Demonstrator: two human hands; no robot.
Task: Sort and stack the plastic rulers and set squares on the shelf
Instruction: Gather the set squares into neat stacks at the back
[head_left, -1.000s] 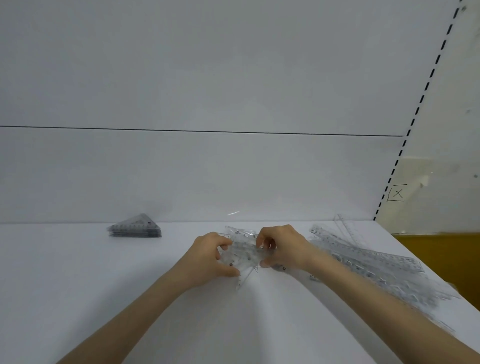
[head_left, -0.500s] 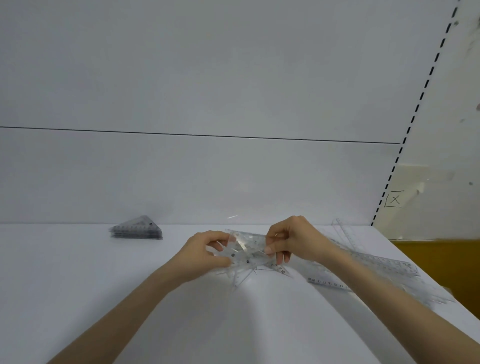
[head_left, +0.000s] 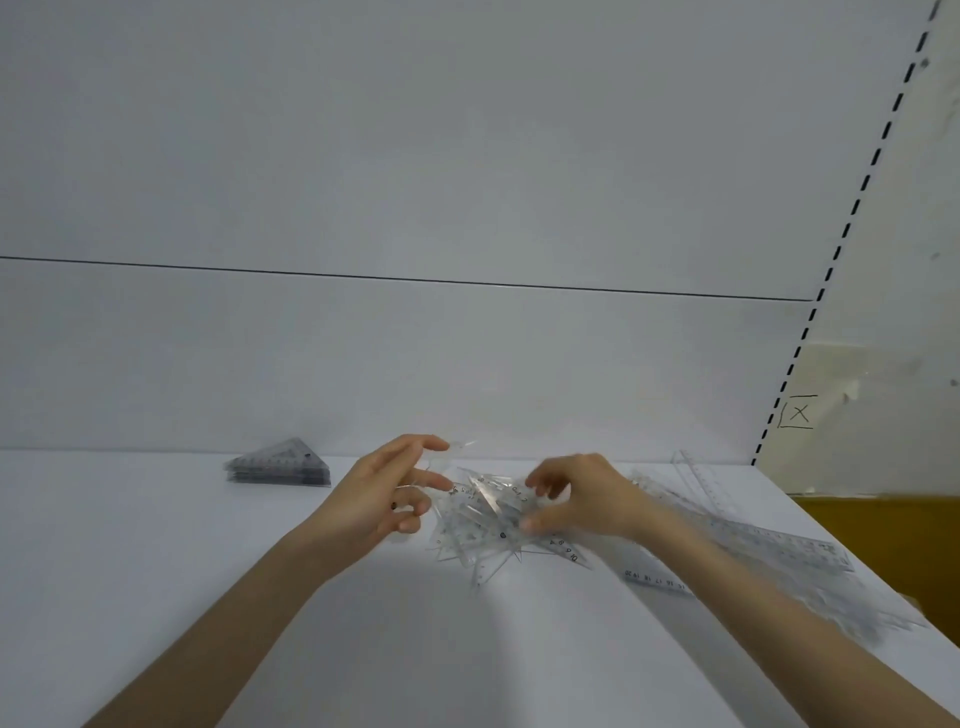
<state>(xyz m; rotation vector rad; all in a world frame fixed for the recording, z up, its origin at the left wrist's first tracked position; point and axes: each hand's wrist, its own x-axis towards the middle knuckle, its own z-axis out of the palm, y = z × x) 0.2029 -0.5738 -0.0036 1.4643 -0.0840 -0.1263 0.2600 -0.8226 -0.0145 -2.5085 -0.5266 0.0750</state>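
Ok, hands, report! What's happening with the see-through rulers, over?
Right hand pinching jumbled heap of clear plastic set squares. Left hand beside it, grip unclear. Stacked set squares far left. Long clear plastic rulers loose beside right forearm.

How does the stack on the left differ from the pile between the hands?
The stack is squared into one neat triangle; the pile is jumbled, pieces pointing every way. The stack looks dark grey; the pile looks clear. The stack lies untouched; the right hand grips the pile. Both lie on the white shelf.
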